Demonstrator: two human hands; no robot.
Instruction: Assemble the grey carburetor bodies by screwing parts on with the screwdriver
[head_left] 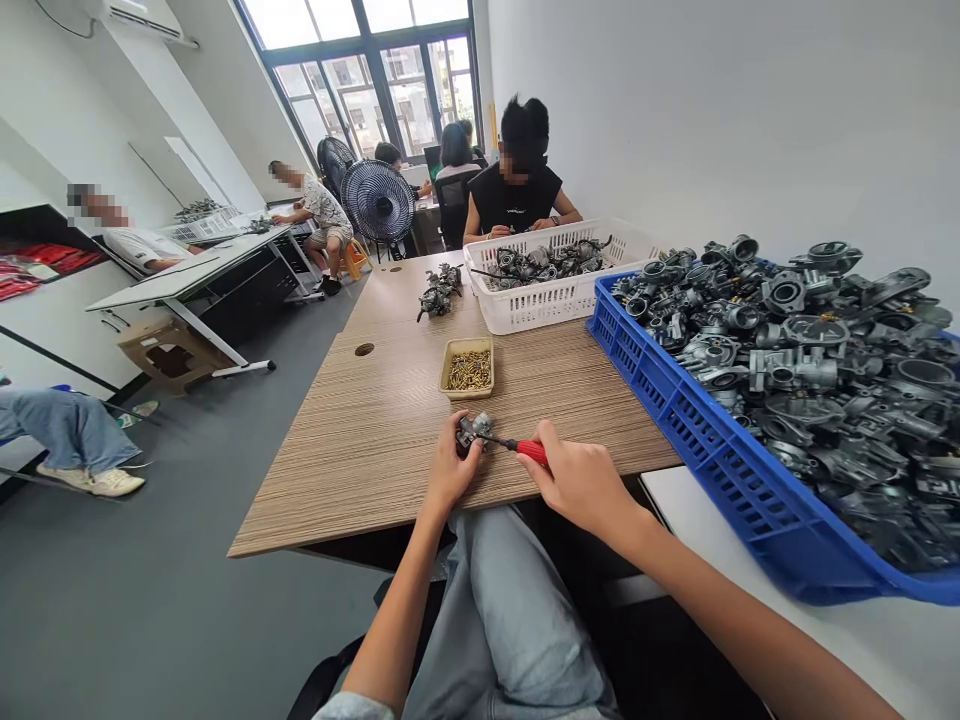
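Note:
Near the table's front edge, my left hand (453,470) is closed around a small grey metal carburetor (480,424). My right hand (577,470) grips the red handle of a screwdriver (532,451). Its dark shaft points left, and the tip meets the carburetor; the exact contact point is too small to make out. Just beyond my left hand sits a small cream tray (442,391) filled with little brass-coloured parts (470,371).
To my right, a blue crate (675,425) is heaped with carburetors (810,350). Behind the small tray stands a white basket (525,312) holding more, with several carburetors (439,292) beside it on the wooden table (337,450). A co-worker (517,185) sits across; a fan (377,202) stands beyond.

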